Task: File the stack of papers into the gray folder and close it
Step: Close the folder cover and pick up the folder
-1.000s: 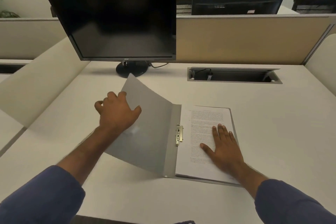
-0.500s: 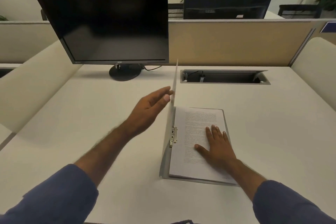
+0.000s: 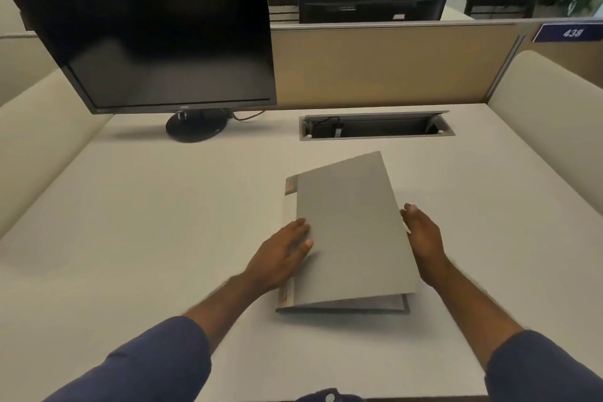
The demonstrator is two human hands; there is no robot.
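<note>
Folder [image 3: 349, 235] lies mid-desk [image 3: 146, 222], its cover not quite flat over the papers [image 3: 365, 303]. Left hand [image 3: 280, 258] rests loose-fingered on the spine side; right hand [image 3: 424, 238] hovers open at the free edge. Unpressed, that cover could spring back up.

One gray folder [image 3: 350, 232] is lying on the counter [image 3: 146, 222], between the fingers [image 3: 300, 232] of two hands: one left hand [image 3: 280, 258] and one right hand [image 3: 424, 238]. Two monitors are standing beyond the fingers: one near [image 3: 146, 39], one behind the divider [image 3: 375, 0]. One cable tray [image 3: 375, 126] is sitting open. Three plants are showing at the back.
</note>
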